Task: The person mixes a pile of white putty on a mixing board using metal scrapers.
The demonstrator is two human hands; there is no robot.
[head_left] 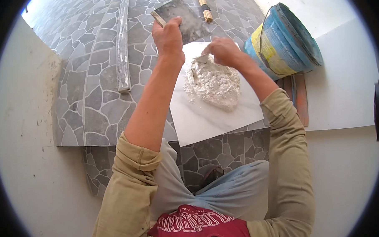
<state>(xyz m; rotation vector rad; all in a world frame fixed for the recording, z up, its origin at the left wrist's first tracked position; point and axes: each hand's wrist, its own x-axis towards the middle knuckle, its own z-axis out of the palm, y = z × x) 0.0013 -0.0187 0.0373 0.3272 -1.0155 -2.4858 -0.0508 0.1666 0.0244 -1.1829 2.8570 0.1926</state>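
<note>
My left hand (168, 39) is wrapped round the wooden edge of a flat rectangular trowel (184, 19). Its grey, smeared face is held above the tiled floor, just beyond a white marbled tile (198, 124). On that tile lies a heap of lumpy whitish mortar (215, 84), with loose crumbs along its left side. At the far end of the heap, my right hand (225, 52) is closed on a small scraper (202, 58). Only part of the pale blade shows, touching or very near the mortar; its handle is hidden by my fingers.
Right of the tile, a blue bucket (274, 48) with a wire handle leans tilted. A long whitish bar (123, 45) lies on the stone-pattern floor (102, 84) at left. A tied stick bundle (204, 7) lies at the back. Walls stand on both sides; a step edge runs nearby.
</note>
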